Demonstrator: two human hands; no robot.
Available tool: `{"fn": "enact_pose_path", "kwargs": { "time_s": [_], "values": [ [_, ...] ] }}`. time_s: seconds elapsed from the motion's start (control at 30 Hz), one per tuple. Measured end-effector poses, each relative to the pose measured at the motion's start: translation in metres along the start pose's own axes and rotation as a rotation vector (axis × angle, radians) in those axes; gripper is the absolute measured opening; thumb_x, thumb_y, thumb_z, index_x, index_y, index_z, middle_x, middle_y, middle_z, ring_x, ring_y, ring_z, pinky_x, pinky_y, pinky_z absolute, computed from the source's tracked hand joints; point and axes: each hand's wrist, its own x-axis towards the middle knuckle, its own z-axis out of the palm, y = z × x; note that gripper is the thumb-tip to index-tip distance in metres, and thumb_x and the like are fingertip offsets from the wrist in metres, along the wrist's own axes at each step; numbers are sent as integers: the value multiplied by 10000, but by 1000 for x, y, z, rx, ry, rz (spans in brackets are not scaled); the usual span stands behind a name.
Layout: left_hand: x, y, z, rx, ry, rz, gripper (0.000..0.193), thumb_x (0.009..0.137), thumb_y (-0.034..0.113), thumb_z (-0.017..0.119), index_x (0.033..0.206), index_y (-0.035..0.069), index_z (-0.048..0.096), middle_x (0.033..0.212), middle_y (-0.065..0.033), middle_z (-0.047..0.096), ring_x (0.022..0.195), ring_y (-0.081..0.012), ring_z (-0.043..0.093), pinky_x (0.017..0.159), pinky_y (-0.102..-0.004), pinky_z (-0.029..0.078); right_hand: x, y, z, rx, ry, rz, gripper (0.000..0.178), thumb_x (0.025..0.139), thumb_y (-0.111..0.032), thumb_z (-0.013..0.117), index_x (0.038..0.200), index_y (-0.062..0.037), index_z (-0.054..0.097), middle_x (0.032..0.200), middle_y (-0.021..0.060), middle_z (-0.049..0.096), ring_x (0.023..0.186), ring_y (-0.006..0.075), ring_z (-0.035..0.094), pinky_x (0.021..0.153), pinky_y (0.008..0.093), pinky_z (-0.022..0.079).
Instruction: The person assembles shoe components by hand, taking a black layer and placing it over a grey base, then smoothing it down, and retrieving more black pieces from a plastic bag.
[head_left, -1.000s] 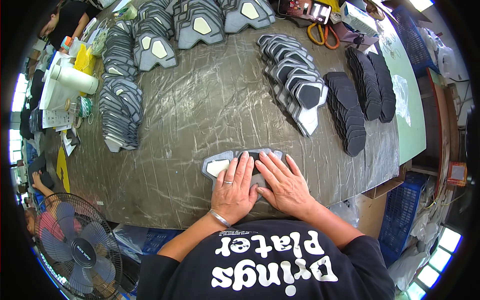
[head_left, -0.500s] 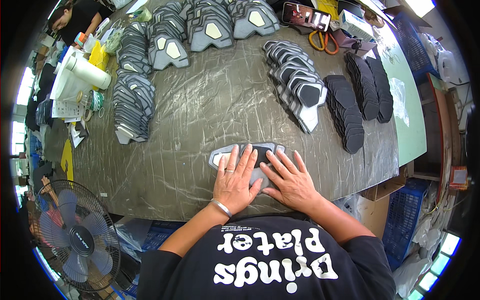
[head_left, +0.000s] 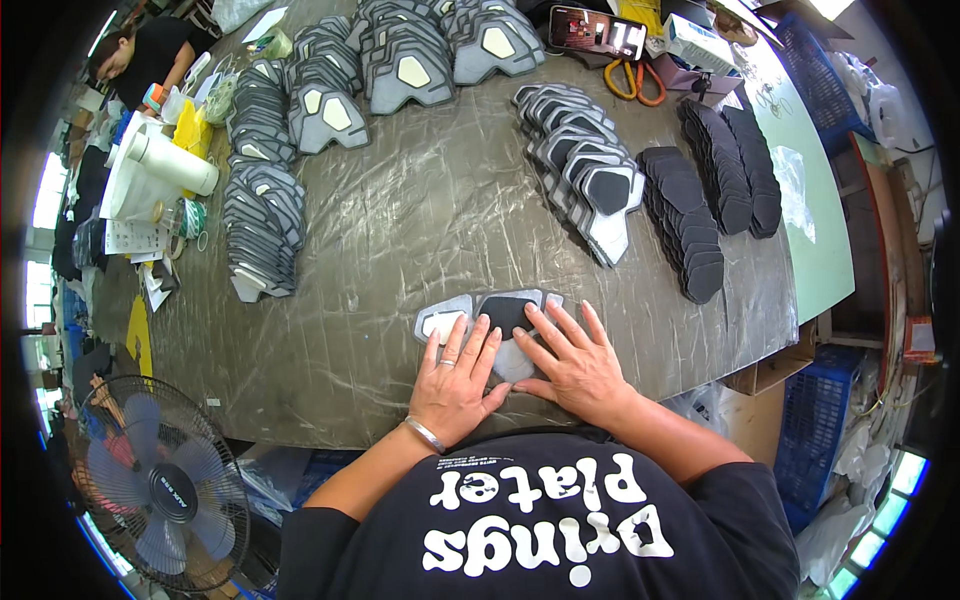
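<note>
A grey shaped pad piece [head_left: 515,358] lies flat on the table close to my body. On its middle sits a black foam patch [head_left: 508,311], and a white patch [head_left: 438,323] shows on its left lobe. My left hand [head_left: 455,388], with a ring and a silver bangle, rests open, its fingertips on the lower edge of the piece around the white and black patches. Open too, my right hand [head_left: 582,372] lies on the right part of the piece, fingers spread and covering much of that side. Its index fingertip reaches the black patch.
Ahead right stand a fanned stack of grey pieces [head_left: 585,165] and rows of black patches [head_left: 685,225]. More stacked pieces [head_left: 265,215] line the left and far side. A phone [head_left: 598,33], orange-handled scissors [head_left: 634,80], a white bottle [head_left: 172,163] and a fan [head_left: 170,490] are around; another person [head_left: 150,50] is far left.
My left hand has slid toward my body and slightly left, uncovering more of the black and white patches. The right hand stays on the piece with a small shift. The view has shifted slightly.
</note>
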Motion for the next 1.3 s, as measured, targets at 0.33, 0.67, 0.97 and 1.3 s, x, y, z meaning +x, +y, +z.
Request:
{"fn": "enact_pose_path", "kwargs": {
  "time_s": [0.33,0.67,0.97,1.3],
  "values": [
    [38,-7,-6,-109,168,32,678,755,347,754,1304,21,525,1386,-190,473,1297,-368,423,1098,-492,298,-5,14,4,294,242,117,523,836,-276,713,1281,-54,552,1451,174,448,1328,322,443,1104,493,327],
    [88,-6,-29,-616,-193,42,510,782,211,772,1179,35,504,1087,-166,610,1054,-343,602,918,-413,464,-22,109,-39,209,766,478,359,813,-65,675,1165,-26,620,1262,182,587,1142,363,566,973,426,439],
    [239,32,-26,-129,264,223,491,763,176,752,1223,91,603,1135,-84,562,1095,-285,525,925,-409,405,31,189,-71,53,507,836,374,839,-284,704,1124,-43,674,1087,167,604,996,337,638,837,423,526],
    [236,33,12,37,282,70,641,760,275,763,1322,72,532,1292,-77,517,1217,-256,465,998,-409,360,46,198,-78,-70,509,816,134,771,-169,737,848,-72,687,965,97,642,916,313,645,785,408,526]
  ]
}}
